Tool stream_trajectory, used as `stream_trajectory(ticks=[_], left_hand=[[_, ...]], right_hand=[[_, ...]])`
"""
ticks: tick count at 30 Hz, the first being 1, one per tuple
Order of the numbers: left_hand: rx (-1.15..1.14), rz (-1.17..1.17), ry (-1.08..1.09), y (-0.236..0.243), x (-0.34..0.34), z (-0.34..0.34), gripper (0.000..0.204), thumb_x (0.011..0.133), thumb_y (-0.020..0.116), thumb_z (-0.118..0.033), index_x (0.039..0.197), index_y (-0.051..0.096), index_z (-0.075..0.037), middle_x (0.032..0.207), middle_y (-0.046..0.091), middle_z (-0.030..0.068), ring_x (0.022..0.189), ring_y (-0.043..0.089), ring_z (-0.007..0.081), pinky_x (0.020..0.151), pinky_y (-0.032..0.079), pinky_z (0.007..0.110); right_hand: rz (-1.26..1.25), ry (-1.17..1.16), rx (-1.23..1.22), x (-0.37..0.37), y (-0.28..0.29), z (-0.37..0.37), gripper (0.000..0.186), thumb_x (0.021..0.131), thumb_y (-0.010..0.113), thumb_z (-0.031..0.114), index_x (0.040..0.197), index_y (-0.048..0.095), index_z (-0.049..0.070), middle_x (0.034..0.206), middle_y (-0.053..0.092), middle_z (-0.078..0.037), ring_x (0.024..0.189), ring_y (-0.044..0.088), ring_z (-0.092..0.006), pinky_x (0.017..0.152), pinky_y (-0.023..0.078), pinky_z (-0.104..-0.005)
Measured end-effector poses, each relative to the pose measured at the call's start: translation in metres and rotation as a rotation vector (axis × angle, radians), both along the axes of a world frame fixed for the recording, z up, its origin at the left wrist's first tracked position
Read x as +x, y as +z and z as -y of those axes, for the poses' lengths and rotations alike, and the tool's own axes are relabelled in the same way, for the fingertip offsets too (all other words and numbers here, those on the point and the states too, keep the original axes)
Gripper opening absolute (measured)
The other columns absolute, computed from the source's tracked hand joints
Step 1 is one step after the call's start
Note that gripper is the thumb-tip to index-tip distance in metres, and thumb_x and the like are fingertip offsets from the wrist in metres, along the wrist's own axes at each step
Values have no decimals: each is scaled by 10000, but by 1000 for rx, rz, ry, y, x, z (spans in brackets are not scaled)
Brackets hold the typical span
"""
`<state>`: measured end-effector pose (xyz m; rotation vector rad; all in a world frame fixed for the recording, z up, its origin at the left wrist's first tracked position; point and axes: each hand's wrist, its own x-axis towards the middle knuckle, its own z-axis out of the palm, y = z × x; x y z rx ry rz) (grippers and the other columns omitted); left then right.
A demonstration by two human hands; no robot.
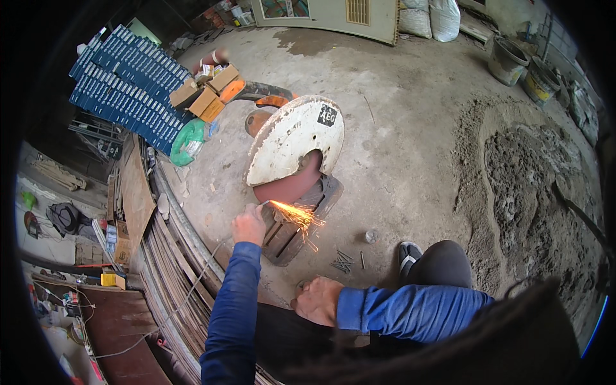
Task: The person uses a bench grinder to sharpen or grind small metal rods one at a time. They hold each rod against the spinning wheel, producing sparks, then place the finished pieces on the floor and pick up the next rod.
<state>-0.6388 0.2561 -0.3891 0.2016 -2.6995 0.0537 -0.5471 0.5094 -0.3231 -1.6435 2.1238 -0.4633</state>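
Note:
A cut-off saw with a worn white blade guard (pixel 292 128) stands on the floor in front of me. Its reddish abrasive disc (pixel 292 186) looks blurred, as if spinning, over a dark metal base (pixel 282 244). My left hand (pixel 248 224) pinches a short thin metal piece (pixel 266 203) against the disc's lower left edge. Orange sparks (pixel 298 215) spray rightward from that contact. My right hand (pixel 317 301) is closed, low in front of me; its fingers hide whatever it may hold. Several short metal rods (pixel 342 261) lie on the floor beyond it.
A small grey cylinder (pixel 371 236) stands near my sandalled foot (pixel 409 253). Long metal bars (pixel 186 276) lie at the left. Stacked blue boxes (pixel 131 86) and opened cardboard boxes (pixel 205 102) are behind the saw. At the right is a heap of wet mortar (pixel 529 173), with buckets (pixel 509 61) beyond.

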Motion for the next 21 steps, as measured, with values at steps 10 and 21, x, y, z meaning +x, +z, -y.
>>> stream_trajectory(ticks=[10,21], left_hand=[[246,3,-57,6,8,5,164,914,614,-226,874,648,-70,730,662,204,647,645,397,619,499,479],[859,144,11,4,17,4,83,926,598,-75,964,643,-17,682,651,64,566,625,124,524,495,291]], right_hand=[[-63,-120,-36,6,8,-6,179,786,612,180,867,756,113,884,730,-65,850,713,-249,729,561,-367],[-59,-39,-1,7,7,-3,210,802,581,197,913,733,104,931,708,-109,891,701,-271,758,559,-383]])
